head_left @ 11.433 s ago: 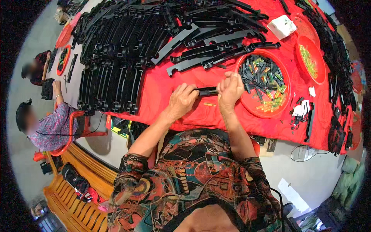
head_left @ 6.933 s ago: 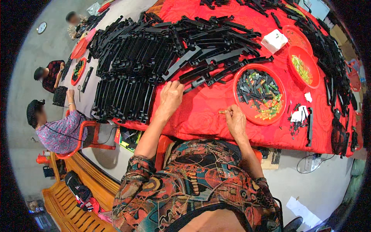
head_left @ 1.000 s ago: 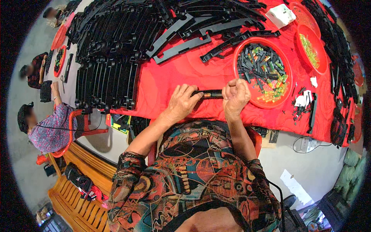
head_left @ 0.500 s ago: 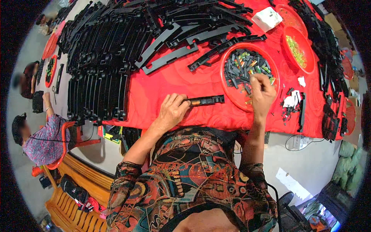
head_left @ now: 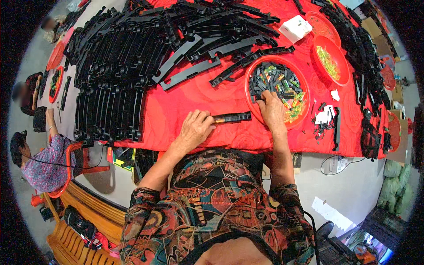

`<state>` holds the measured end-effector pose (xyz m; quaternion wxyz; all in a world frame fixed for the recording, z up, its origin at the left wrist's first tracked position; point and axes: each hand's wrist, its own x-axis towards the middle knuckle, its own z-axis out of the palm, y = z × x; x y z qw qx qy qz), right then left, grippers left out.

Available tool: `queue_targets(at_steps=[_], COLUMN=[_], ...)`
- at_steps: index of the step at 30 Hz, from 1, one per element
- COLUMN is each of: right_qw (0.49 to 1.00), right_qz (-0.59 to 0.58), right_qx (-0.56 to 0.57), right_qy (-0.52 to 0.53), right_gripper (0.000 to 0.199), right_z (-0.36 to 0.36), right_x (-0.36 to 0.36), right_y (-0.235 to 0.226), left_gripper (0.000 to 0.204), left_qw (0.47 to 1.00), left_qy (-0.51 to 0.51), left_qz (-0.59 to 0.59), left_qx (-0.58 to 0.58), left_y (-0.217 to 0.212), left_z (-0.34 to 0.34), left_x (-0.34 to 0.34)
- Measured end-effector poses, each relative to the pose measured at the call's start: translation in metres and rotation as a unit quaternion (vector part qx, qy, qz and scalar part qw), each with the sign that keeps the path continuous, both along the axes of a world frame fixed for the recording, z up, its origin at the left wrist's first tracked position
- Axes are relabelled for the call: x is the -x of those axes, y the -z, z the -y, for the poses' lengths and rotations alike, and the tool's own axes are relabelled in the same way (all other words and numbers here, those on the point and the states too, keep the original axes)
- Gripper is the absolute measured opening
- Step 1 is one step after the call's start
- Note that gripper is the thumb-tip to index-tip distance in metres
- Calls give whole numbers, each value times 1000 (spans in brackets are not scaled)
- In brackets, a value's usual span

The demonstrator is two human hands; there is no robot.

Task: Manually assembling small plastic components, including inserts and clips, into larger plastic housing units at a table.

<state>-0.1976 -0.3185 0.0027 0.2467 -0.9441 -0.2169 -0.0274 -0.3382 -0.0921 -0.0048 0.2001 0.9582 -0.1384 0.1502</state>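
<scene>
Pinning the black strip, picking from the red tray

Left hand [head_left: 194, 130]: fingers curled down over the left end of a short black plastic strip [head_left: 232, 118], grip closed on it, pressing it flat to the red cloth of the table [head_left: 194, 99]. The strip lies near the front edge, between the two hands, with an orange mark close to the fingertips.

Right hand [head_left: 271, 110]: fingers dipped into the big round red tray [head_left: 304, 84] of small black, green and yellow parts. Can't tell whether the grip is pinched on anything; fingertips are buried.

Handling guess: strip looks light, rigid and smooth, so it may skate on cloth. Best held at the ends, middle left free.

Further out: long curved black strips [head_left: 110, 112] stacked in rows to the left, a second red tray [head_left: 331, 59] with green bits, and a white box [head_left: 295, 28].
</scene>
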Motion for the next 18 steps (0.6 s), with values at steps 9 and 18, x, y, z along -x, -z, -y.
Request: queue_targets(at_steps=[9, 18], right_qw=[999, 995], right_qz=[-14, -27], right_qx=[-25, -96], right_qy=[-14, 1], right_gripper=[13, 12], right_z=[10, 17], right_x=[-7, -6], right_y=[3, -16], left_gripper=[24, 12], left_qw=[991, 980], left_qy=[-41, -6], left_qz=[106, 48], left_qx=[72, 193], left_y=[-26, -28], left_z=[11, 27], left_x=[-8, -19])
